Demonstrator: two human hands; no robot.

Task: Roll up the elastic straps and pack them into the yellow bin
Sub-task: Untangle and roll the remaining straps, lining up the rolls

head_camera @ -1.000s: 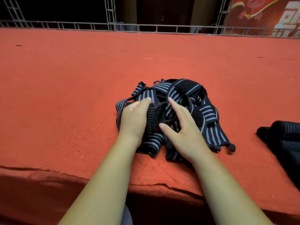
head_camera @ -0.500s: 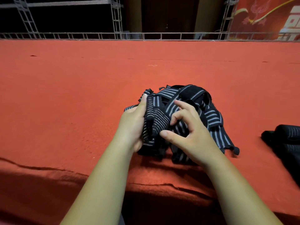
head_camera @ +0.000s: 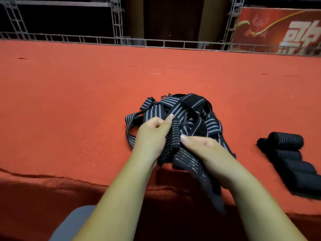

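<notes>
both hands, left hand (head_camera: 152, 134) and right hand (head_camera: 206, 150), pinch one strap (head_camera: 175, 134) at centre frame, its rolling barely begun; finished rolls (head_camera: 286, 150) lie at right, tangled pile (head_camera: 187, 110) remains, no bin visible.

Warm light falls from overhead on the red carpet (head_camera: 86, 101), brightest just beyond my left hand (head_camera: 152, 136), while the step under my forearms sinks into deep shadow and the space far ahead is nearly black. The strap (head_camera: 206, 186) hanging below my right hand (head_camera: 206, 152) is smeared by motion blur. Far beyond both hands the railing (head_camera: 173, 43) bows with the wide lens.
</notes>
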